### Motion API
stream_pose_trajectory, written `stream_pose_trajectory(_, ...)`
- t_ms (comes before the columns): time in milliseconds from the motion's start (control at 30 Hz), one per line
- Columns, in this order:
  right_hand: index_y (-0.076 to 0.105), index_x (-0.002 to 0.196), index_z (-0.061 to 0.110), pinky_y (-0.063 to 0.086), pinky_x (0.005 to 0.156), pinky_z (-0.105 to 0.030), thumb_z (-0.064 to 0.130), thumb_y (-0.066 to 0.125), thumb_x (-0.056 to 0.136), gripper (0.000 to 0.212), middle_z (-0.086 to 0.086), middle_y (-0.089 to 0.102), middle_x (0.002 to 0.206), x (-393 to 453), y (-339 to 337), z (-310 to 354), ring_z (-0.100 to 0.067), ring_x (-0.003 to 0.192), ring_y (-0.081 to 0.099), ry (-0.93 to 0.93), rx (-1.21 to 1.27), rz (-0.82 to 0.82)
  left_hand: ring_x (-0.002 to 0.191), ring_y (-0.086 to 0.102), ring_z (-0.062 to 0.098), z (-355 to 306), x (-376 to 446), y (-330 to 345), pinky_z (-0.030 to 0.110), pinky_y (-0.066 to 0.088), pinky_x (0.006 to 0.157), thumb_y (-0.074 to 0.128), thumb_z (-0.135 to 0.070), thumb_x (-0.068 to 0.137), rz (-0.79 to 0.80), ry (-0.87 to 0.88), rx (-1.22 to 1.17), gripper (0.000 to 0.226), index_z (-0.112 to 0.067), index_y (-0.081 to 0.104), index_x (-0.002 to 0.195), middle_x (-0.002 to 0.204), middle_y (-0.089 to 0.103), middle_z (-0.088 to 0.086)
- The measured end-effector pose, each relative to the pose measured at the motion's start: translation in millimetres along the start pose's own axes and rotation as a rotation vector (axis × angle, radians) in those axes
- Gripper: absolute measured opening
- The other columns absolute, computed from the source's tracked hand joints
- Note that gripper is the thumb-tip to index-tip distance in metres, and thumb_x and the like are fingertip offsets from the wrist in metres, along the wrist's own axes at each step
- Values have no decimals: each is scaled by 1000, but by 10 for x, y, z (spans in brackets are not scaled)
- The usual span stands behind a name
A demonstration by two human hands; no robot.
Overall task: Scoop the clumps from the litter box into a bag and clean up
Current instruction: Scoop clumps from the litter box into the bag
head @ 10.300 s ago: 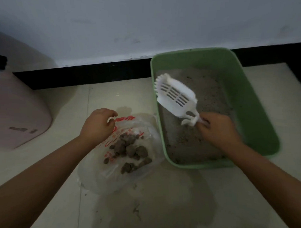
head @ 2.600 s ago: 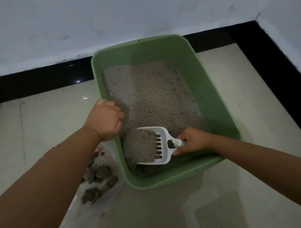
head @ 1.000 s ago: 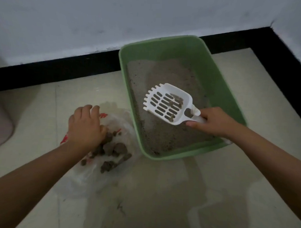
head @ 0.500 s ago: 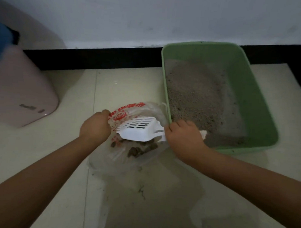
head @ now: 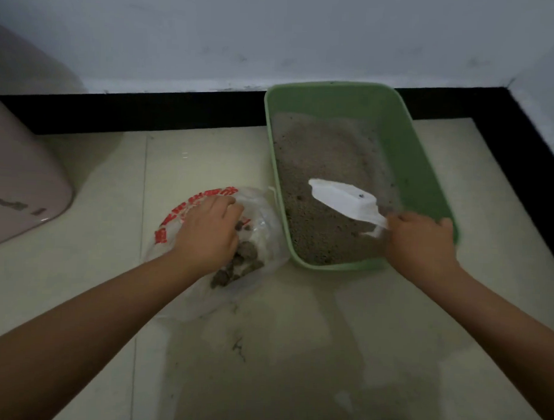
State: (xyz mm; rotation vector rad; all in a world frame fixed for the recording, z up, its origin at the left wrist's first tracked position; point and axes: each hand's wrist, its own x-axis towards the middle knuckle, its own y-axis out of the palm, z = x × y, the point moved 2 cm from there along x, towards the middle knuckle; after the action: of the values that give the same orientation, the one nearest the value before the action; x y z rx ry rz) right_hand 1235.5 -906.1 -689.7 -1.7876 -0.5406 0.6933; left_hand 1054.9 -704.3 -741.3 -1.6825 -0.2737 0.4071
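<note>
— Where's the scoop?
— The white scoop [head: 343,198] is tilted over the grey litter in the green litter box [head: 427,183]; the right hand [head: 420,241] grips its handle.
— And the bag?
— The clear bag [head: 262,222] with red print lies on the floor beside the box, holding dark clumps [head: 239,265]. The left hand [head: 207,234] pinches its rim.

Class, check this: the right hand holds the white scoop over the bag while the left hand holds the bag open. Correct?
Not quite. In the head view the right hand holds the scoop over the litter box, not the bag. The left hand does hold the bag.
</note>
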Motion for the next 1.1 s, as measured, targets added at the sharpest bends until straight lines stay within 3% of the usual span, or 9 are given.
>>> stream_pose_trajectory(133,58,113,12,31,97,-33,16,44,89,27,-6,57,118,-143,113,-27,-24,112,51,50,-101,217,126,39,31,-285,93,6,40,35,100,41,-20,84,103,4,-24,47,-5,47,128,135,43,14)
stream_pose_trajectory(367,59,113,13,32,100,-36,25,45,93,27,-8,59,118,210,-100,347,-26,116,49,-64,-72,254,134,30,24,-527,206,-7,34,29,105,30,-28,88,104,78,-43,54,-10,36,139,143,34,10)
stream_pose_trajectory(567,42,58,9,40,62,-29,15,40,94,36,-6,43,63,770,-388,1015,-22,63,48,-379,195,283,130,31,28,-37,129,-103,36,31,104,44,-32,92,136,-260,11,52,-14,32,139,143,33,9)
stream_pose_trajectory(633,61,86,0,45,77,-33,16,42,93,25,-18,60,90,911,-381,1262,-28,85,58,-425,253,261,127,36,32,222,16,-122,38,34,102,50,-35,90,191,-439,-34,57,-13,30,138,139,37,12)
stream_pose_trajectory(700,52,120,-2,43,95,-36,18,47,92,35,-23,51,125,975,-282,1457,-34,117,48,-377,262,263,125,39,34,463,-147,-85,39,37,100,55,-36,88,276,-664,-111,64,-12,26,139,137,38,15)
stream_pose_trajectory(800,45,125,-3,30,108,-39,14,47,91,38,-23,31,139,884,-177,1668,-35,130,28,-317,190,43,125,40,36,791,-418,30,40,37,100,61,-37,85,379,-893,-261,75,-11,20,142,138,36,19)
stream_pose_trajectory(867,43,129,-2,12,116,-42,23,43,94,43,-21,17,150,796,-149,1856,-33,139,14,-483,197,-85,125,43,33,919,-576,76,34,39,98,64,-33,83,493,-910,-354,73,-7,28,140,138,40,19)
stream_pose_trajectory(1000,14,145,9,24,112,-43,46,50,89,76,-19,16,151,783,56,2073,-34,139,20,-429,235,231,90,59,27,1036,-740,95,28,41,72,48,-17,95,674,-1029,-577,36,0,46,127,111,53,14)
stream_pose_trajectory(1100,20,141,6,41,99,-38,23,54,89,65,-20,39,137,801,128,2004,-34,125,43,-316,186,351,63,51,21,1055,-724,65,26,39,59,34,-16,99,523,-1173,-907,18,-2,43,107,81,51,10)
